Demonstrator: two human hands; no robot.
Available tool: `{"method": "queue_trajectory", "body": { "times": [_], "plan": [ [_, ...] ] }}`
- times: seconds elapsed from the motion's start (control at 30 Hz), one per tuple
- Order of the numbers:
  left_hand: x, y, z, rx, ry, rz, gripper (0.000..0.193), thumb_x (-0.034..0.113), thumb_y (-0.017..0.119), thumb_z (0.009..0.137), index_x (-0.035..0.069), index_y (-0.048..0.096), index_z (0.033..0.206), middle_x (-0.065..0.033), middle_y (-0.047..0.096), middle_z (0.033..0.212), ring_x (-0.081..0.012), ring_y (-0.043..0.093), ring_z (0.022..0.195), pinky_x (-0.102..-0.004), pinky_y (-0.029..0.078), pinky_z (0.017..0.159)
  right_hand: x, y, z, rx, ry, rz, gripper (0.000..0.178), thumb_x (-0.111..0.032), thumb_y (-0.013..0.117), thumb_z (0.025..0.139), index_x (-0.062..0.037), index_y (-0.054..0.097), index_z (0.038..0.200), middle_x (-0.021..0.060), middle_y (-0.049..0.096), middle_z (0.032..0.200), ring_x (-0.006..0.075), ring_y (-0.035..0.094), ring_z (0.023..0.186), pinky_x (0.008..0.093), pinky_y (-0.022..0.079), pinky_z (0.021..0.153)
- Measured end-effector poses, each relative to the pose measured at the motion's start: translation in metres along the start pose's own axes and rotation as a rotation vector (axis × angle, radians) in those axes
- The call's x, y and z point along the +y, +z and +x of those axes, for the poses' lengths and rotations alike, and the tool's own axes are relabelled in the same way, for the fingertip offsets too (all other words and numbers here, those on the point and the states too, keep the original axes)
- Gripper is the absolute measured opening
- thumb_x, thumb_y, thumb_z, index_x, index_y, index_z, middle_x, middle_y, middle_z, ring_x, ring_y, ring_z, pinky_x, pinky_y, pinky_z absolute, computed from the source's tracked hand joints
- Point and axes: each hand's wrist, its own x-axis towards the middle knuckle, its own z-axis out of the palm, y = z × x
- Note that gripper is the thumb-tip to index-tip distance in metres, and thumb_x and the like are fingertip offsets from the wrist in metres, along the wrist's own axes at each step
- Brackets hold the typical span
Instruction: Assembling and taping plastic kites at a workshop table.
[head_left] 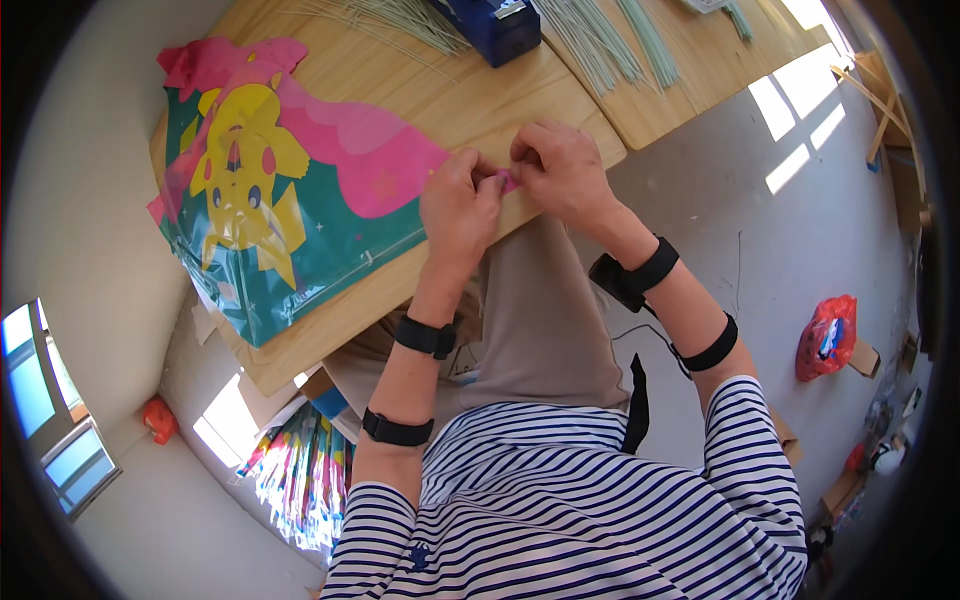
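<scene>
A thin, shiny printed kite sail in pink and dark green, with an upside-down yellow cartoon figure, lies across the left part of the wooden table. Its pink corner reaches the table's front edge, where both hands meet. My left hand is closed, thumb and forefinger pinching that tip. Close beside it, my right hand is also closed, its fingertips pinched on the same pink tip. Anything small between the fingers is hidden.
Thin pale sticks and more bundled rods lie at the table's far side near a dark blue box. Folded colourful packets stand below left. A red plastic bag sits on the floor at right.
</scene>
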Motion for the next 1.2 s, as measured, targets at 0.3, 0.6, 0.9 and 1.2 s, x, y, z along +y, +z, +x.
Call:
{"method": "queue_trajectory", "body": {
  "times": [0.3,0.6,0.9,1.2],
  "plan": [
    [0.009,0.001,-0.002,0.042,0.091,0.226,0.01,0.012,0.074,0.081,0.005,0.067,0.083,-0.0077,0.067,0.071,-0.0191,0.064,0.063,-0.0331,0.05,0.059,-0.004,0.0,0.0,-0.01,0.001,-0.065,0.008,-0.005,0.067,0.073,-0.0098,0.063,0.079,0.0083,0.064,0.084,0.0315,0.061,0.086,0.0444,0.04,0.074],
    [0.004,0.0,-0.004,0.035,0.114,0.111,0.01,0.011,0.071,0.08,0.004,0.065,0.083,-0.0109,0.067,0.076,-0.0247,0.066,0.065,-0.0365,0.05,0.06,-0.006,0.0,-0.001,0.004,0.0,-0.06,0.009,-0.004,0.065,0.072,-0.0097,0.063,0.079,0.008,0.064,0.084,0.0316,0.061,0.086,0.0447,0.04,0.074],
    [-0.001,0.003,-0.005,0.095,0.254,0.22,0.006,0.005,0.069,0.082,0.002,0.065,0.085,-0.0112,0.067,0.077,-0.0243,0.065,0.065,-0.0362,0.051,0.061,-0.006,0.0,-0.001,0.004,-0.015,-0.054,0.009,-0.003,0.064,0.072,-0.01,0.061,0.077,0.0076,0.063,0.083,0.0312,0.06,0.086,0.044,0.039,0.074],
    [0.013,-0.001,-0.015,0.042,0.315,0.265,0.005,0.007,0.071,0.084,0.005,0.068,0.088,-0.0123,0.065,0.085,-0.0317,0.064,0.081,-0.041,0.051,0.07,-0.005,0.002,-0.001,0.018,-0.014,-0.063,0.01,-0.006,0.068,0.072,-0.0097,0.061,0.077,0.0065,0.062,0.082,0.0299,0.06,0.084,0.0428,0.039,0.073]
  ]
}}
